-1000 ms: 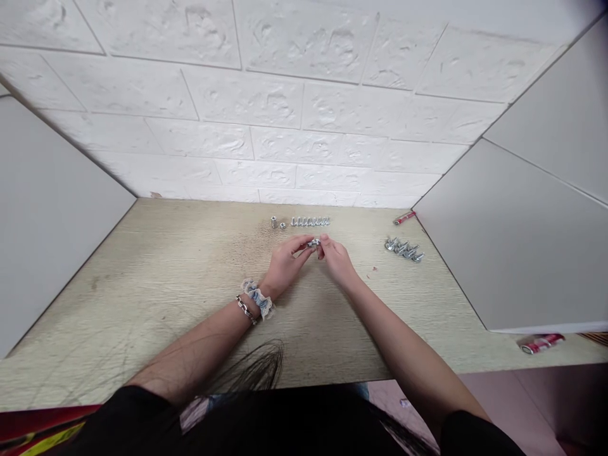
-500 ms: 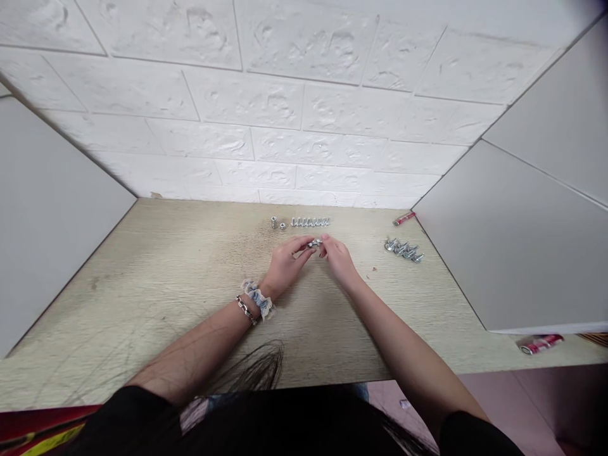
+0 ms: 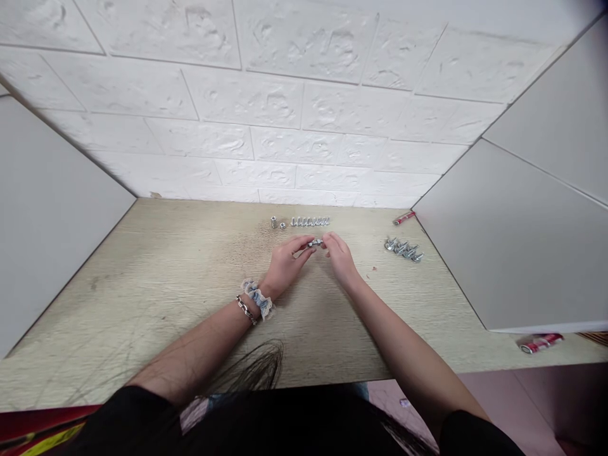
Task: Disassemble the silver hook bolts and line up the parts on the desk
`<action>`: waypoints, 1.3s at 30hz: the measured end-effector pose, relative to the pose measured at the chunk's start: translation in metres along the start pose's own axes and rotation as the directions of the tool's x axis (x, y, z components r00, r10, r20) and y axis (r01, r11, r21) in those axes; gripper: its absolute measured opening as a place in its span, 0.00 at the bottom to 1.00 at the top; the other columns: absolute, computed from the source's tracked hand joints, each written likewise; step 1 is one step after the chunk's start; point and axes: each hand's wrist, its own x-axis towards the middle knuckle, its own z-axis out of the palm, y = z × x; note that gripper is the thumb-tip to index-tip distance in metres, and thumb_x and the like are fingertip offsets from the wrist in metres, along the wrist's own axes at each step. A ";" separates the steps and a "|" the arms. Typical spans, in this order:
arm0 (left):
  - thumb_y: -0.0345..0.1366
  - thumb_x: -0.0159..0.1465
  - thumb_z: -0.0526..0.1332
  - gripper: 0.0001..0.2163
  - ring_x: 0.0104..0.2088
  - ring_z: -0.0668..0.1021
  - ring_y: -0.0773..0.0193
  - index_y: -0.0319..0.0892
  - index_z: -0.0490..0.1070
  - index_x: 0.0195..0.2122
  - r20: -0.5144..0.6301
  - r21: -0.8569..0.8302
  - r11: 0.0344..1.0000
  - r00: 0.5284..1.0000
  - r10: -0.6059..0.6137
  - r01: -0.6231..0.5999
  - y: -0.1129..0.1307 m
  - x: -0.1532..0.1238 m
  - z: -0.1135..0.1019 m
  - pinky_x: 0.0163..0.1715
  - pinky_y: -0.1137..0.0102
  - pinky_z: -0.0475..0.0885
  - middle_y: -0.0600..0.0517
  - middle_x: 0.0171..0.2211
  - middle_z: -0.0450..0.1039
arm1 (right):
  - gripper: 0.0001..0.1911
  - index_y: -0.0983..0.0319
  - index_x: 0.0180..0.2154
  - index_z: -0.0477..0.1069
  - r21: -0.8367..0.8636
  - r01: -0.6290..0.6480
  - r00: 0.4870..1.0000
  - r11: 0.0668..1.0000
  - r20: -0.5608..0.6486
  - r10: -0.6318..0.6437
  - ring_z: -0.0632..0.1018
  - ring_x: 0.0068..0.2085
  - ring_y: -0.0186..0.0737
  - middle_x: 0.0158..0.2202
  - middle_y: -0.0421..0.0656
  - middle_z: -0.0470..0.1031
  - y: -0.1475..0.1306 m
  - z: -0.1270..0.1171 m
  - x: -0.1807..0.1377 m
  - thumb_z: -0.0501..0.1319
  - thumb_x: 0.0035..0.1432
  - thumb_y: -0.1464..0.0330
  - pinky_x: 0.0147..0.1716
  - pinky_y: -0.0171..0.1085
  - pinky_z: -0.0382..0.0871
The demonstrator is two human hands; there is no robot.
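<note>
Pinched between the thumb and fingers of my left hand point(image 3: 286, 258) is a small silvery bolt point(image 3: 315, 243), held sideways just above the table. What looks like a nut is on its shaft, though the detail is too small to be sure. My right hand point(image 3: 339, 258) has its closed fingertips at the bolt's right end, partly hiding it. Behind my hands stands a row of silvery bolts point(image 3: 310, 221). Left of that row are a small stack of nuts point(image 3: 274, 222) and a single nut point(image 3: 283, 226).
On the right lies a group of bolts with wide washers point(image 3: 403, 249). A red cylinder point(image 3: 404, 218) lies by the right panel point(image 3: 475, 240), and another red cylinder point(image 3: 541, 343) is near the table's front edge. A white brick-pattern wall point(image 3: 294, 145) closes off the back.
My right fingers have shifted slightly around the bolt's right end, with their tips now less curled beneath it. My left hand and the bolt stay in place.
</note>
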 end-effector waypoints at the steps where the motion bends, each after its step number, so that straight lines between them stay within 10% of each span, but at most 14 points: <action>1: 0.36 0.61 0.59 0.10 0.40 0.78 0.64 0.41 0.73 0.42 0.010 0.001 1.000 1.000 0.004 -0.004 0.000 0.000 0.000 0.42 0.68 0.74 0.47 0.40 0.76 | 0.16 0.60 0.21 0.56 -0.013 -0.022 0.999 1.000 0.023 0.022 0.61 0.26 0.34 0.21 0.37 0.58 0.000 0.000 0.000 0.50 0.54 0.57 0.28 0.35 0.56; 13: 0.34 0.60 0.60 0.10 0.39 0.78 0.65 0.39 0.73 0.42 0.014 0.010 0.999 0.999 0.035 -0.035 -0.001 0.000 0.001 0.42 0.69 0.74 0.47 0.40 0.77 | 0.06 0.59 0.28 0.57 0.094 0.017 1.000 0.995 0.017 -0.019 0.61 0.25 0.32 0.22 0.34 0.58 0.003 0.000 0.001 0.51 0.42 0.72 0.27 0.32 0.56; 22: 0.34 0.61 0.58 0.11 0.41 0.77 0.65 0.40 0.72 0.44 0.048 -0.002 0.999 0.997 0.054 -0.054 -0.001 0.000 0.002 0.43 0.69 0.74 0.47 0.41 0.76 | 0.19 0.60 0.19 0.56 -0.066 -0.098 0.993 0.993 0.061 0.102 0.60 0.25 0.33 0.19 0.37 0.56 -0.002 0.003 -0.001 0.50 0.53 0.54 0.27 0.34 0.53; 33: 0.34 0.60 0.60 0.10 0.39 0.78 0.64 0.39 0.73 0.42 0.036 0.030 0.999 0.999 0.024 -0.025 -0.007 0.000 0.002 0.42 0.69 0.74 0.47 0.39 0.77 | 0.03 0.59 0.28 0.58 0.008 -0.034 0.999 0.999 -0.031 0.034 0.63 0.27 0.34 0.25 0.36 0.62 0.005 0.001 0.002 0.51 0.49 0.66 0.26 0.33 0.57; 39: 0.33 0.61 0.58 0.10 0.40 0.77 0.65 0.38 0.72 0.43 0.060 -0.007 0.998 0.996 0.065 -0.065 -0.003 0.000 0.003 0.42 0.70 0.74 0.46 0.40 0.76 | 0.27 0.60 0.14 0.54 -0.164 -0.107 0.993 0.981 0.041 0.115 0.61 0.22 0.33 0.15 0.37 0.55 0.000 0.002 -0.001 0.44 0.58 0.51 0.27 0.35 0.55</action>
